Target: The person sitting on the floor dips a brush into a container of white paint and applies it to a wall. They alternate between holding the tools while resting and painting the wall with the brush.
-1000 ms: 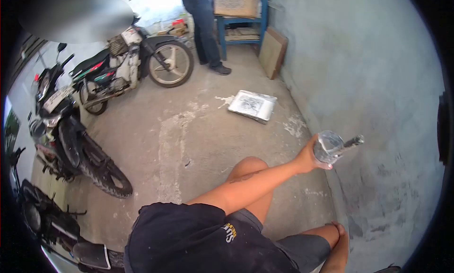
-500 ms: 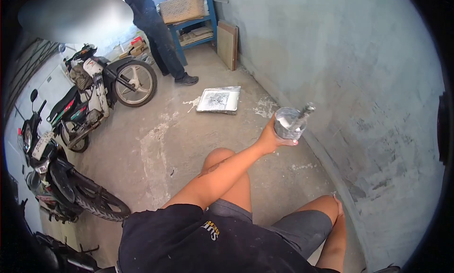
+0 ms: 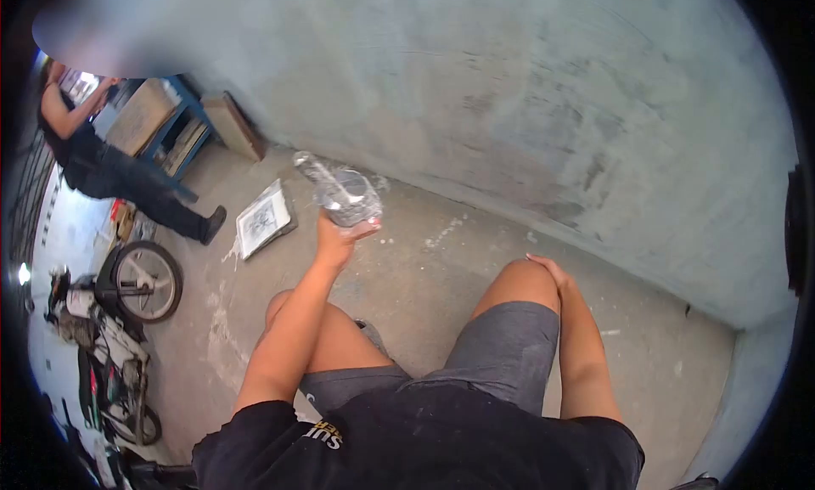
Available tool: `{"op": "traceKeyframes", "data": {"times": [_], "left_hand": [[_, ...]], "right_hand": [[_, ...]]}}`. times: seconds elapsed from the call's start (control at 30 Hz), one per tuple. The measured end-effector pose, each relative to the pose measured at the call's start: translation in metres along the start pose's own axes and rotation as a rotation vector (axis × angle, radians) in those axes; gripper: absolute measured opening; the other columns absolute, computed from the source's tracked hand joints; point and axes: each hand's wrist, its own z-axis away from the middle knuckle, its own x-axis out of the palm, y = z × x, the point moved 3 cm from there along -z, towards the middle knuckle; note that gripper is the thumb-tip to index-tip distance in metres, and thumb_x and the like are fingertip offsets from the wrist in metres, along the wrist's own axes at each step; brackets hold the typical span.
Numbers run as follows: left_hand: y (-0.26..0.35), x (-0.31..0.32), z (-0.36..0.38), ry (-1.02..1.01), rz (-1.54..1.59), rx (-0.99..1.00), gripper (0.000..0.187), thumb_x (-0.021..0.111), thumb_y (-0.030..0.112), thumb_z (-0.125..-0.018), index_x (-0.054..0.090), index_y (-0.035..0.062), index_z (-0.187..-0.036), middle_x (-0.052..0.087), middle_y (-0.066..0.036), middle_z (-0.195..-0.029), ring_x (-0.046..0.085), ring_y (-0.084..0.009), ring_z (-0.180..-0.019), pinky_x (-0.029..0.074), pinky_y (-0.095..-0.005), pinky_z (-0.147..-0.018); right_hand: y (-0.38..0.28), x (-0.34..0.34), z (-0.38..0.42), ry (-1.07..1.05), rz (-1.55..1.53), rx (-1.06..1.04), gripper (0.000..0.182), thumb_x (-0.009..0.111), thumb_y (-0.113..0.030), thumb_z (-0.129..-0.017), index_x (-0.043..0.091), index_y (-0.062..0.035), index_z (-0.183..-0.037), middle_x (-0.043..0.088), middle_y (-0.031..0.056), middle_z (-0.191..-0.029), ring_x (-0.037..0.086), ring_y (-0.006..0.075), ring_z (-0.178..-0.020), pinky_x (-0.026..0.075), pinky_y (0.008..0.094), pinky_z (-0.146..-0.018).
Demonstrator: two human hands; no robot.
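Observation:
My left hand is wrapped round a clear plastic cup smeared with white and grey paint. Out of the cup leans a paint-covered handle, tilted to the upper left; its lower end is hidden inside. On my right knee rests my right hand, fingers lying flat and holding nothing. A paint tray with a white rim and dark smears lies on the floor, left of the cup.
Patchy grey wall runs along the floor's far edge. At the upper left a person stands by a blue shelf, with a board leaning on the wall. A motorbike stands at the left. White splashes mark the floor.
The view has turned to the right, so the tray, person and motorbike appear farther left. My left hand, still round the cup, now shows left of centre. My right hand stays on the knee.

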Motion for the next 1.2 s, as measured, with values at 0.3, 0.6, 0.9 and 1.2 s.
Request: {"op": "traceKeyframes", "data": {"times": [0.3, 0.6, 0.9, 1.2], "left_hand": [[0.062, 0.049, 0.005, -0.093, 0.04, -0.006, 0.058, 0.078, -0.005, -0.076, 0.054, 0.0037, -0.128, 0.064, -0.009, -0.113, 0.067, -0.0245, -0.101, 0.063, -0.0453, -0.081], [0.095, 0.063, 0.006, -0.1, 0.056, -0.028, 0.052, 0.076, 0.0, -0.08, 0.054, 0.0052, -0.128, 0.064, -0.009, -0.117, 0.066, -0.0263, -0.106, 0.059, -0.0536, -0.089], [0.056, -0.011, 0.0, 0.002, -0.051, -0.108, 0.052, 0.078, 0.007, -0.081, 0.055, 0.007, -0.128, 0.064, -0.007, -0.115, 0.066, -0.0241, -0.104, 0.061, -0.0489, -0.087], [0.026, -0.043, -0.027, 0.047, 0.036, -0.15, 0.05, 0.072, 0.006, -0.086, 0.05, 0.007, -0.131, 0.06, -0.008, -0.12, 0.064, -0.0258, -0.108, 0.061, -0.0522, -0.087]], "right_hand": [[0.022, -0.036, -0.041, -0.076, 0.019, -0.145, 0.062, 0.069, -0.05, -0.088, 0.067, 0.002, -0.121, 0.067, 0.018, -0.125, 0.064, 0.0279, -0.112, 0.045, 0.0384, -0.101], [0.022, -0.019, -0.076, -0.098, 0.043, -0.193, 0.074, 0.066, -0.051, -0.09, 0.054, 0.0034, -0.139, 0.06, 0.0214, -0.137, 0.059, 0.0299, -0.123, 0.042, 0.04, -0.109], [0.167, -0.14, -0.214, -0.1, 0.199, -0.112, 0.069, 0.05, -0.051, -0.101, 0.049, 0.0025, -0.145, 0.054, 0.0193, -0.146, 0.054, 0.0342, -0.131, 0.045, 0.0485, -0.104], [0.345, -0.154, -0.089, 0.182, -0.25, 0.057, 0.044, 0.046, -0.024, -0.1, 0.058, -0.0004, -0.135, 0.066, 0.0112, -0.126, 0.064, 0.0235, -0.099, 0.052, 0.0377, -0.086]]}}
